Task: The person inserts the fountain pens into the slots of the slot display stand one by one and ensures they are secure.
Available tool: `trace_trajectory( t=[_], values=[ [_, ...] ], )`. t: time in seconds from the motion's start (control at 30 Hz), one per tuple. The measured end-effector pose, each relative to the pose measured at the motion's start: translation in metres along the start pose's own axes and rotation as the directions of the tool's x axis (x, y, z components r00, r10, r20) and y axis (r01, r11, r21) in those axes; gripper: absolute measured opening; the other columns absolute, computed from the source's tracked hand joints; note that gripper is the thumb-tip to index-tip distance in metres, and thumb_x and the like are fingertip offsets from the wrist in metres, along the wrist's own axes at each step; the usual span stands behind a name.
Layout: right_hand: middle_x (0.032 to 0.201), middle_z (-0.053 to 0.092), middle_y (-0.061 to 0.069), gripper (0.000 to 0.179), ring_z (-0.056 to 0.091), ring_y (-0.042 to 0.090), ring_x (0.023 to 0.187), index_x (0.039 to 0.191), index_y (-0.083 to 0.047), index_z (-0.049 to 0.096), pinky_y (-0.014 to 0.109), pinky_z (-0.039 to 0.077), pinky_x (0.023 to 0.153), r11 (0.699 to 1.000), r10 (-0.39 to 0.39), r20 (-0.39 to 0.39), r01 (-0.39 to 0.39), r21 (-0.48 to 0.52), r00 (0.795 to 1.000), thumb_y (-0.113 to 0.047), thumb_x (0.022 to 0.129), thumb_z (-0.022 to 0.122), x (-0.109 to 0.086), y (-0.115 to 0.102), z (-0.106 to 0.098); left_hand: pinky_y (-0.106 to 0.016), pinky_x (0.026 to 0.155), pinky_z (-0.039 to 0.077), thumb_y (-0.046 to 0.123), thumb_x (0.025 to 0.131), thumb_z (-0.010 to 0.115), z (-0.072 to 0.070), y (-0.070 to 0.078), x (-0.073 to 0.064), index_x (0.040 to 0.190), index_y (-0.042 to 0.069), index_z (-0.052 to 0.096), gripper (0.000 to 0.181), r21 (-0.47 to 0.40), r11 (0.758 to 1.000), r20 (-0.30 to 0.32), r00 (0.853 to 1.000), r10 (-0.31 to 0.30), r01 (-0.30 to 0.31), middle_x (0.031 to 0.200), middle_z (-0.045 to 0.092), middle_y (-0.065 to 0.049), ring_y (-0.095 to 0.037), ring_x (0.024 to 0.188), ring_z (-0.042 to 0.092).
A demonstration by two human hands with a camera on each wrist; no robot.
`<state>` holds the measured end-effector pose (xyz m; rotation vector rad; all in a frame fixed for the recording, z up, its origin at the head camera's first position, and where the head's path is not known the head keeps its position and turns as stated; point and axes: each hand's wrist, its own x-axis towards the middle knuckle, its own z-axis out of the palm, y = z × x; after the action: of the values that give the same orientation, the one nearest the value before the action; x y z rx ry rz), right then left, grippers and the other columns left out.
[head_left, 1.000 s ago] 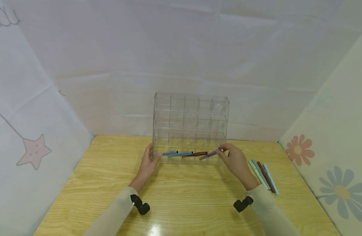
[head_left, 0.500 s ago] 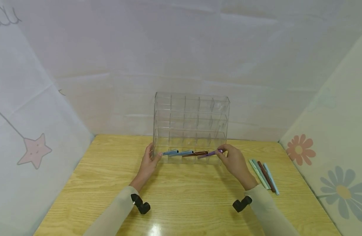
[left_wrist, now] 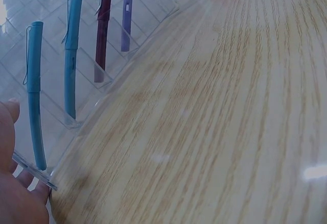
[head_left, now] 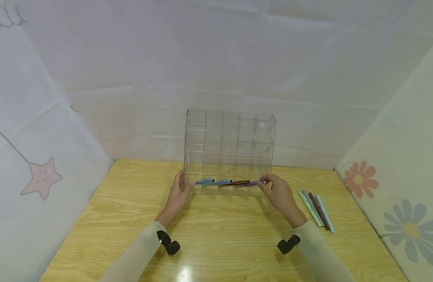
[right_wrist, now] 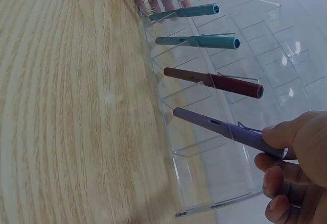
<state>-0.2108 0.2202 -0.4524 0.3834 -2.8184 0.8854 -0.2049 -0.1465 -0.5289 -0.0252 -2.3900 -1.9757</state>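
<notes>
- Step in hand, as judged: seating the slim purple pen with its clipped cap (right_wrist: 214,124) in the clear plastic multi-tier rack (head_left: 230,169).
- Pen location: bottom row, fourth compartment from the left; lower end inside, near the front wall, body leaning, cap end upward.
- Right hand (right_wrist: 301,160): nearly closed, thumb and fingers pinching the purple pen at its cap.
- Left hand (head_left: 176,196): partly closed round the rack's left end, thumb in front; probably bracing it.
- Next move would seem to call for letting the cap lean back, then loosening the pinch without jogging the neighbours.
- Purple pen's look: smooth, straight barrel, small dark slot midway, wire-like clip on the cap.
- Same row, left to right: two teal-blue clipped pens (left_wrist: 33,91) (left_wrist: 72,55), one dark maroon pen (right_wrist: 214,82), one per compartment, tilted likewise.
- Right of the rack, on the yellowish wood-grain table (head_left: 220,243): a loose cluster of four pens (head_left: 320,211), pale green, grey-green, brown and light blue.
</notes>
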Motion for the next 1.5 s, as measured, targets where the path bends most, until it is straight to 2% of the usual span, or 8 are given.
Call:
trace_trajectory(
  t=[0.37, 0.6, 0.8, 0.97, 1.27, 1.5],
  values=[
    [0.111, 0.078, 0.014, 0.029, 0.045, 0.009, 0.053, 0.122, -0.004, 0.073, 0.023, 0.036, 0.045, 1.000, -0.003, 0.010, 0.003, 0.021, 1.000, -0.026, 0.104, 0.073, -0.001, 0.006, 0.001, -0.067, 0.132, 0.023, 0.021, 0.113, 0.056, 0.000, -0.001, 0.001, 0.171, 0.011, 0.014, 0.073, 0.002, 1.000, -0.003, 1.000, 0.004, -0.004, 0.177, 0.014, -0.024, -0.052, 0.164, 0.015],
    [0.111, 0.077, 0.011, 0.032, 0.045, 0.009, 0.054, 0.126, -0.006, 0.071, 0.024, 0.038, 0.047, 0.999, 0.030, 0.029, -0.031, 0.038, 0.999, -0.027, 0.103, 0.074, -0.004, 0.012, -0.002, -0.066, 0.132, 0.024, 0.031, 0.113, 0.056, -0.001, 0.001, -0.001, 0.172, 0.014, 0.012, 0.076, 0.003, 1.000, 0.007, 1.000, -0.011, 0.010, 0.178, 0.013, -0.022, -0.050, 0.165, 0.014],
    [0.109, 0.076, 0.011, 0.032, 0.044, 0.009, 0.052, 0.126, -0.007, 0.071, 0.025, 0.037, 0.044, 0.998, 0.054, 0.024, -0.055, 0.040, 0.998, -0.029, 0.102, 0.075, -0.010, 0.019, -0.008, -0.066, 0.132, 0.025, 0.028, 0.113, 0.056, -0.001, 0.000, -0.001, 0.172, 0.015, 0.012, 0.074, -0.001, 1.000, 0.003, 1.000, -0.013, 0.013, 0.179, 0.012, -0.021, -0.049, 0.165, 0.014],
    [0.107, 0.077, 0.012, 0.033, 0.043, 0.007, 0.051, 0.125, -0.003, 0.071, 0.024, 0.036, 0.042, 0.998, 0.055, 0.005, -0.055, 0.023, 0.998, -0.026, 0.102, 0.075, -0.017, 0.029, -0.013, -0.067, 0.132, 0.024, 0.024, 0.114, 0.055, 0.000, 0.001, -0.002, 0.172, 0.012, 0.013, 0.072, 0.002, 1.000, -0.004, 1.000, -0.009, 0.009, 0.178, 0.013, -0.023, -0.050, 0.164, 0.015],
    [0.111, 0.076, 0.013, 0.034, 0.044, 0.007, 0.051, 0.128, -0.002, 0.069, 0.024, 0.037, 0.042, 0.995, 0.103, 0.019, -0.103, -0.010, 0.995, -0.026, 0.104, 0.073, -0.028, 0.048, -0.028, -0.065, 0.134, 0.021, 0.026, 0.114, 0.055, 0.000, -0.002, 0.000, 0.172, 0.013, 0.009, 0.075, -0.002, 1.000, 0.001, 1.000, -0.025, 0.025, 0.179, 0.011, -0.021, -0.049, 0.166, 0.012],
    [0.111, 0.076, 0.016, 0.034, 0.042, 0.007, 0.052, 0.127, 0.000, 0.068, 0.023, 0.035, 0.042, 0.994, 0.104, -0.004, -0.104, -0.040, 0.995, -0.025, 0.104, 0.072, -0.038, 0.061, -0.042, -0.063, 0.134, 0.023, 0.029, 0.114, 0.055, 0.000, -0.002, 0.001, 0.172, 0.014, 0.009, 0.076, 0.015, 0.999, 0.001, 0.999, -0.032, 0.032, 0.179, 0.012, -0.020, -0.047, 0.166, 0.013]
  ],
)
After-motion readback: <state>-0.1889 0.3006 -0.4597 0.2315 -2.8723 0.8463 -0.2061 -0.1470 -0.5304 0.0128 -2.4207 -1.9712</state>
